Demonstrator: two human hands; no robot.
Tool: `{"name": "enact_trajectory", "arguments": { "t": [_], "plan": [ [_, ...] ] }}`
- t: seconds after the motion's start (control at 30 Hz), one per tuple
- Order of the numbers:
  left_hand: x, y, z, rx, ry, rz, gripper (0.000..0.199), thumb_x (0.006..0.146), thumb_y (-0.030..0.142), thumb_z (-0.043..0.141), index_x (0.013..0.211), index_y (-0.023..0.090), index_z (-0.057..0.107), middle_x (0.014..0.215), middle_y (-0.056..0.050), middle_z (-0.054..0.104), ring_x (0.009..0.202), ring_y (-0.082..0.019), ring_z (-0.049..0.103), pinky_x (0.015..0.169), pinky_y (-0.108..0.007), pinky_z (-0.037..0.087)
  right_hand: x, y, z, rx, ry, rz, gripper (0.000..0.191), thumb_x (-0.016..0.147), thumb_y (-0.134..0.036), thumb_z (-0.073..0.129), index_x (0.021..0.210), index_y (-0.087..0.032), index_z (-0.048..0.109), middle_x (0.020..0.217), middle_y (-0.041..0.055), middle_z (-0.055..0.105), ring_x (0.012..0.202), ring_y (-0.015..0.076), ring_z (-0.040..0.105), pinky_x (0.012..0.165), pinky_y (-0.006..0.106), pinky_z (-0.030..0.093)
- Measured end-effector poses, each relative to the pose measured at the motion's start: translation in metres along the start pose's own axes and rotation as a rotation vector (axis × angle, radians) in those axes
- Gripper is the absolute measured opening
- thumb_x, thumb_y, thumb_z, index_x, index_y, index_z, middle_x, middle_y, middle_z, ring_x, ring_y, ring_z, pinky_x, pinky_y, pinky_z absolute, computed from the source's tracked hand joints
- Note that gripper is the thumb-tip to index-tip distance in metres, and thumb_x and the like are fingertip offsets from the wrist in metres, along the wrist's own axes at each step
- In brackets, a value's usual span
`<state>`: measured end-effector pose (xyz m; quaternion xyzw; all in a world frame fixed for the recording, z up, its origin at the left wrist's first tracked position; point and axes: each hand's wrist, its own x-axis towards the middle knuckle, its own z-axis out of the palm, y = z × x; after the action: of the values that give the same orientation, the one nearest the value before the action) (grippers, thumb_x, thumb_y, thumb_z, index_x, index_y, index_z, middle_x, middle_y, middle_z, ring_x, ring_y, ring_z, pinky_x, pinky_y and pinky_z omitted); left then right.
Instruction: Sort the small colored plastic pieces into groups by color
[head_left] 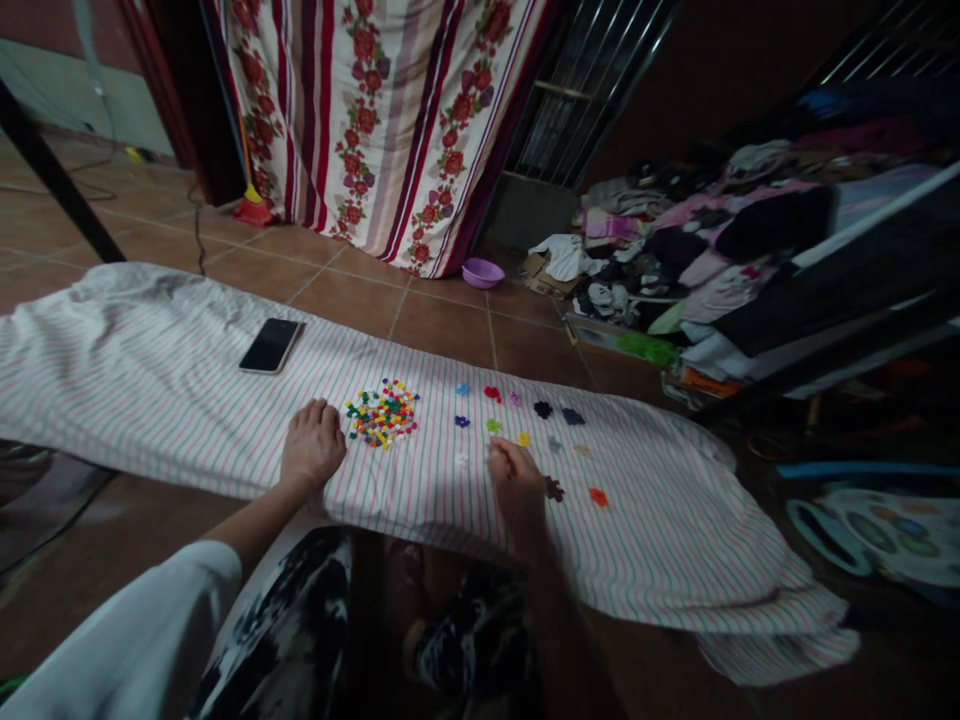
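Observation:
My left hand point(313, 442) rests on the striped cloth point(420, 500), its fingers slightly bent and apart, with nothing seen in it. Just right of it lies a loose pile of small multicoloured beads point(382, 415). My right hand point(517, 482) is closed in a pinch low over the cloth, just below a light green cluster point(493, 426); whatever it may hold is too small to make out. Around it, small single-colour clusters are spread out, among them a purple one point(462, 422), a yellow one point(523, 439), a brown one point(554, 489) and an orange one point(598, 497).
A phone point(271, 345) lies on the cloth at the left. Beyond the far edge are a floral curtain point(375, 120), a purple bowl point(482, 272) and a red broom point(253, 207) on the tiled floor. Heaped clothes point(675, 230) fill the right back.

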<state>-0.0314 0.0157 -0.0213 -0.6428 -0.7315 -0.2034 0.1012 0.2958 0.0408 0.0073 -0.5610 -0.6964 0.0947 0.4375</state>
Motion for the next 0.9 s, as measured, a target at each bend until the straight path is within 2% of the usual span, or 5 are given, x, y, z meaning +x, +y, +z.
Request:
{"name": "enact_trajectory", "arguments": {
  "t": [0.2, 0.3, 0.5, 0.73, 0.9],
  "plan": [
    [-0.002, -0.002, -0.002, -0.049, -0.002, -0.019, 0.032, 0.086, 0.019, 0.038, 0.106, 0.009, 0.061, 0.126, -0.021, 0.059, 0.122, -0.03, 0.051, 0.105, -0.045, 0.039, -0.051, -0.051, 0.062, 0.108, -0.201, -0.055, 0.029, 0.087, -0.022, 0.042, 0.099, -0.021, 0.069, 0.095, 0.0079, 0.069, 0.089, 0.0183, 0.064, 0.08, 0.031, 0.053],
    [-0.004, -0.001, -0.004, -0.044, -0.026, 0.006, 0.039, 0.089, 0.023, 0.032, 0.11, 0.006, 0.061, 0.128, -0.022, 0.058, 0.126, -0.031, 0.05, 0.106, -0.045, 0.037, -0.064, -0.058, 0.079, 0.104, -0.184, -0.092, 0.03, 0.087, -0.019, 0.039, 0.095, -0.021, 0.068, 0.091, 0.0075, 0.068, 0.088, 0.0183, 0.064, 0.082, 0.031, 0.052],
    [-0.016, 0.001, -0.003, 0.007, -0.147, 0.016, 0.063, 0.093, 0.04, 0.028, 0.137, -0.002, 0.045, 0.147, -0.027, 0.04, 0.141, -0.036, 0.032, 0.115, -0.05, 0.025, -0.064, -0.056, 0.081, 0.075, -0.188, -0.072, 0.027, 0.087, -0.022, 0.041, 0.092, -0.021, 0.067, 0.088, 0.0062, 0.067, 0.08, 0.0171, 0.063, 0.075, 0.028, 0.051],
    [-0.033, 0.005, -0.015, 0.048, -0.365, -0.002, 0.066, 0.094, 0.045, 0.02, 0.147, 0.007, 0.033, 0.156, -0.021, 0.025, 0.147, -0.034, 0.019, 0.117, -0.052, 0.019, -0.06, -0.061, 0.08, 0.015, -0.211, -0.054, 0.027, 0.086, -0.02, 0.041, 0.091, -0.02, 0.067, 0.088, 0.0057, 0.064, 0.082, 0.0172, 0.061, 0.081, 0.029, 0.049],
    [-0.046, 0.011, -0.025, 0.061, -0.432, 0.03, 0.068, 0.094, 0.051, 0.02, 0.149, 0.011, 0.03, 0.157, -0.022, 0.023, 0.146, -0.035, 0.018, 0.114, -0.056, 0.02, -0.057, -0.067, 0.077, -0.005, -0.272, -0.013, 0.028, 0.084, -0.014, 0.042, 0.093, -0.021, 0.067, 0.093, 0.0052, 0.064, 0.093, 0.0175, 0.061, 0.088, 0.029, 0.048]
  ]
}}
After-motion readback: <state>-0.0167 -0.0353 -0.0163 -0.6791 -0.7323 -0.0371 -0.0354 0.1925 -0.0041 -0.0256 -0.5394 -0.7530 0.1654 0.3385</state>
